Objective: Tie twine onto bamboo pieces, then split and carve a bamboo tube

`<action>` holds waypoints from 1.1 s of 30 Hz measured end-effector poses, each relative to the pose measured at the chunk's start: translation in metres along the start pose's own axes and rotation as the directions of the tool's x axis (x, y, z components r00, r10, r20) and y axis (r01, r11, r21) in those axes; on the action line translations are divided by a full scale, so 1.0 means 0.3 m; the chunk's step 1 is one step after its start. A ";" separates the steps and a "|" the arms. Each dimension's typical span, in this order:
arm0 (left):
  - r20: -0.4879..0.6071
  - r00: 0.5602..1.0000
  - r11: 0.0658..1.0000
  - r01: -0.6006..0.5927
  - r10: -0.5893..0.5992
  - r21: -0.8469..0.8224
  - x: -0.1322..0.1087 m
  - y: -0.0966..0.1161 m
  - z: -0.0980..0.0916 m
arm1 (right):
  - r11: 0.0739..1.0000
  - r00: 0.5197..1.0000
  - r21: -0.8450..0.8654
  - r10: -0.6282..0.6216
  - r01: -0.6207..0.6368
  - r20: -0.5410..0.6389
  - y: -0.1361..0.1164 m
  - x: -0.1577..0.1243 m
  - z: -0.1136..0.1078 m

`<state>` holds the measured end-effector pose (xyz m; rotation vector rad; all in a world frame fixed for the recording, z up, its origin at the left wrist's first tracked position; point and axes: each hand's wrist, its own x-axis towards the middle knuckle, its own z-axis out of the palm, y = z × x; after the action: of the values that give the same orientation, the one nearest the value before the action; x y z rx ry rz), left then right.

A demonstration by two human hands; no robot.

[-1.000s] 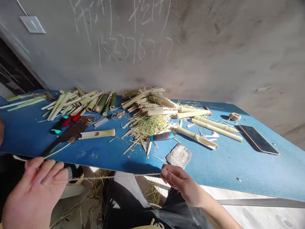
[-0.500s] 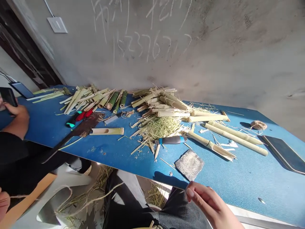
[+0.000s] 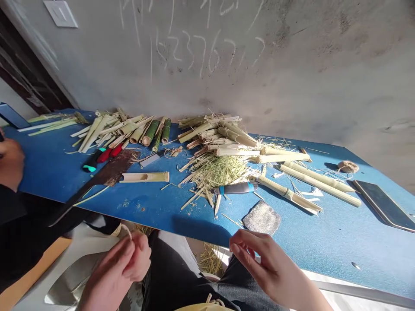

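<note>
My left hand (image 3: 121, 265) is closed above my lap, pinching a length of twine (image 3: 127, 231) whose pale end sticks up past the fingers. Across from it, near the table's front edge, my right hand (image 3: 264, 261) has its thumb and fingers curled together; whatever they pinch does not show. Just beyond that hand lies a grey sanding pad (image 3: 262, 218) on the blue table (image 3: 311, 244). A grey and blue-handled tool (image 3: 236, 188) rests behind the pad, beside a heap of bamboo shavings (image 3: 223, 169).
Split bamboo pieces (image 3: 113, 129) lie along the wall side. A cleaver (image 3: 118, 168) juts over the front edge at left, near another person's hand (image 3: 11, 162). Two bamboo lengths (image 3: 320, 183), a twine ball (image 3: 348, 166) and a phone (image 3: 384, 203) are at right.
My left hand has come in from the far left with the twine, to in front of my lap. My right hand has shifted slightly left and up. The view has turned a little.
</note>
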<state>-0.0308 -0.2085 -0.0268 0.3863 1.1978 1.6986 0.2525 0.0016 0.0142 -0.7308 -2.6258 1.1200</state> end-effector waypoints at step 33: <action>0.050 0.954 0.955 -0.297 0.295 0.023 0.340 0.233 0.035 | 0.965 0.891 0.064 -0.208 0.255 -0.404 0.113 0.579 -0.113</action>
<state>-0.1081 -0.1188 0.0106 0.6479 1.1769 1.9165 0.1276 0.1316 0.0110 -0.5335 -2.2177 0.9328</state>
